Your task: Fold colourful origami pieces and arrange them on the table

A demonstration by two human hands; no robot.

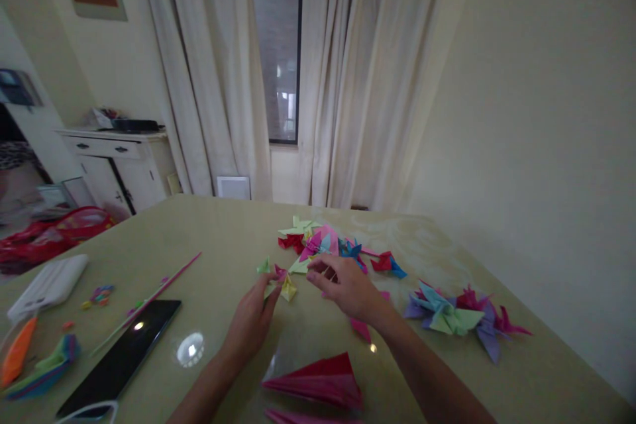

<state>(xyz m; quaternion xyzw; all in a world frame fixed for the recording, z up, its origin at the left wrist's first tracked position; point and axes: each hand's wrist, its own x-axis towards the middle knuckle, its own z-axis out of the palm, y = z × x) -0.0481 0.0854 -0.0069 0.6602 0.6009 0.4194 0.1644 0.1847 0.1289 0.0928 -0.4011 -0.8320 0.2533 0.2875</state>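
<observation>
My left hand point(251, 318) is closed, its thumb and fingers pinching a small origami piece point(288, 287) of folded yellow, pink and green paper. Just to the right, my right hand point(348, 286) hovers with its fingers curled toward the thumb; anything between the fingertips is too small to make out. Behind both hands lies a pile of colourful origami point(325, 242) in pink, red, blue and pale green. Pink paper under the right wrist is partly hidden. Nearer to me, between the forearms, rests a dark pink folded paper piece point(318, 381).
More origami point(452, 311) in purple, blue and green sits at the right. On the left are a black phone-like slab point(124, 358), a thin pink and green stick point(163, 288), a white device point(50, 286), an orange object point(18, 351) and a colourful paper boat-like shape point(47, 371).
</observation>
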